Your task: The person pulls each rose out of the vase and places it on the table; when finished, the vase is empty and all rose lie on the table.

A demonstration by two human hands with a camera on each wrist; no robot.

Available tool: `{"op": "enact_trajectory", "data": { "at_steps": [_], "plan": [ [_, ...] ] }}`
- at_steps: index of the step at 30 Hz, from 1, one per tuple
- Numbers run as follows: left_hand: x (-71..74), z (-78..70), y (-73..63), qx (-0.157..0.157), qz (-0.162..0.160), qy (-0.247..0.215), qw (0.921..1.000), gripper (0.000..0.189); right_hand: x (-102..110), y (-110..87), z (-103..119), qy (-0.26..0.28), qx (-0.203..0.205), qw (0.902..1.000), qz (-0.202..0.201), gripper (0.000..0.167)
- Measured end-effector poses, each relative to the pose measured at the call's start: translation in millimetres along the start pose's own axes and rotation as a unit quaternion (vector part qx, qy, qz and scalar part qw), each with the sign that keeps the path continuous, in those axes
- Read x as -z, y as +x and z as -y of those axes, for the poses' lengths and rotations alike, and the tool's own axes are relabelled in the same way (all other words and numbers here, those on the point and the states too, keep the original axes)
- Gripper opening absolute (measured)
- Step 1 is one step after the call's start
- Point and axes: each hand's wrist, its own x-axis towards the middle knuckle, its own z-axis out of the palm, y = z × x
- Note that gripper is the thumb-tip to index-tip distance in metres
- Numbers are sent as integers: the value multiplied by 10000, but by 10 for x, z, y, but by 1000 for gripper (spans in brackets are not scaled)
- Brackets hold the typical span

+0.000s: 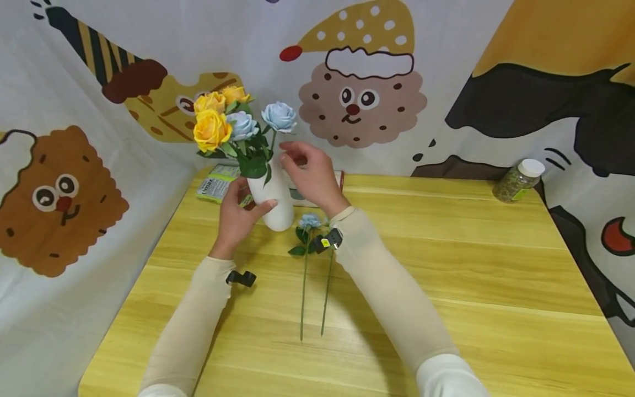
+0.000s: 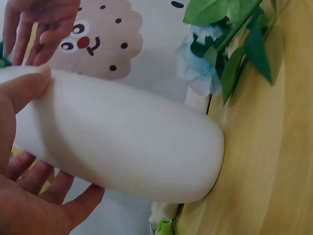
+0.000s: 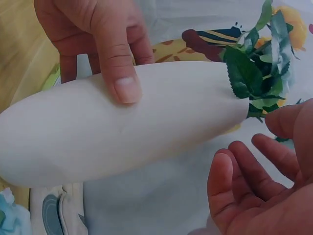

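Note:
A white vase [image 1: 272, 201] stands at the back of the table, holding yellow roses [image 1: 212, 130] and light blue roses [image 1: 279, 117] with green leaves. My left hand [image 1: 239, 218] grips its side, thumb [image 3: 126, 89] across the front and fingers behind. Beside the vase mouth is my right hand [image 1: 313, 171], fingers loosely bent and apart, fingertips close to the stems; nothing shows between them in the right wrist view. Two loose stems lie in front of the vase; one carries a light blue rose [image 1: 310, 221], while the other's top is partly hidden by the right wrist.
Behind the vase at left lies a green and grey packet [image 1: 217, 183]. A pale flat item [image 1: 300, 198] lies partly hidden behind the vase. At the table's back right stands a clear jar [image 1: 516, 182] with a white lid. A printed cloth [image 1: 248, 33] hangs behind the table.

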Motion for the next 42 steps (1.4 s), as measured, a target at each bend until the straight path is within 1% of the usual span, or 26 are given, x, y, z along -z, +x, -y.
{"op": "enact_trajectory", "data": {
  "at_steps": [4, 8, 12, 15, 18, 23, 26, 28, 30, 32, 35, 39, 42],
  "plan": [
    [-49, -7, -30, -8, -110, -80, 9999, 75, -48, 40, 9, -8, -27, 10000, 73, 32],
    [-77, -4, -39, 8, -97, -55, 9999, 76, -103, 75, 15, 16, -67, 9999, 105, 30],
    [-81, 0, -53, 64, -89, -63, 9999, 75, -135, 89, 33, 40, -90, 9999, 32, 23],
    [-83, -1, -59, 112, -107, -48, 9999, 74, -140, 99, 50, 6, -44, 9999, -104, 20],
    [-84, 5, -58, 113, -135, -7, 9998, 73, -137, 111, 76, -33, 9, 9998, -208, 21],
    [-82, 8, -54, 123, -156, 79, 9998, 77, -136, 121, 130, -9, 10, 9999, -129, 24],
    [-75, 6, -55, 161, -145, 84, 9997, 78, -146, 118, 147, -1, 84, 9999, -79, 20],
    [-67, 6, -53, 193, -137, 89, 9997, 80, -147, 114, 165, -24, 134, 9999, -104, 19],
    [-62, 4, -47, 201, -109, 78, 9997, 81, -135, 108, 192, 8, 208, 9995, -219, 18],
    [-58, -1, -44, 224, -74, 82, 9997, 83, -113, 103, 227, 138, 296, 9987, -388, 19],
    [-56, -11, -46, 208, -34, 90, 9997, 84, -81, 108, 267, 575, 496, 9949, -666, 23],
    [-51, -15, -49, 201, -56, 143, 9997, 84, -45, 122, 268, 1217, 725, 9848, -1008, 28],
    [-45, -14, -49, 212, -83, 168, 9996, 84, -18, 112, 250, 1587, 841, 9744, -1350, 29]
  ]
}}
